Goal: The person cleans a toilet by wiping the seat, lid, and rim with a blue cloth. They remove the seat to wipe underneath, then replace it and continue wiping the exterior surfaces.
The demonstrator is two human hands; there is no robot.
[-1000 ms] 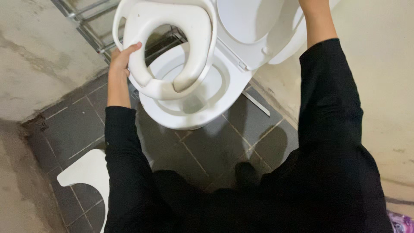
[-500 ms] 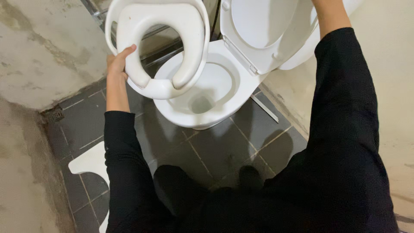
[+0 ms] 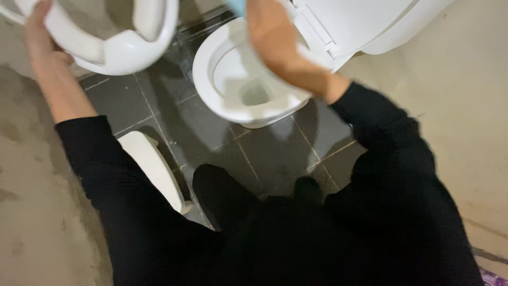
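Since the earlier frame the white child seat ring (image 3: pixel 114 45) had swung left, clear of the toilet bowl (image 3: pixel 241 79). The left hand (image 3: pixel 45 45) held its rim, fingers clenched, at the picture's upper left edge. Below lay a white step stool (image 3: pixel 153 167) on the dark tiled floor (image 3: pixel 275 151). The right hand (image 3: pixel 270 32), blurred, hung over the bowl; its grip could not be told. The raised lid (image 3: pixel 365 21) stood rightward.

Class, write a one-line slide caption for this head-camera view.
Left hand holds a white child toilet seat beside the open toilet bowl; right hand blurred above it.
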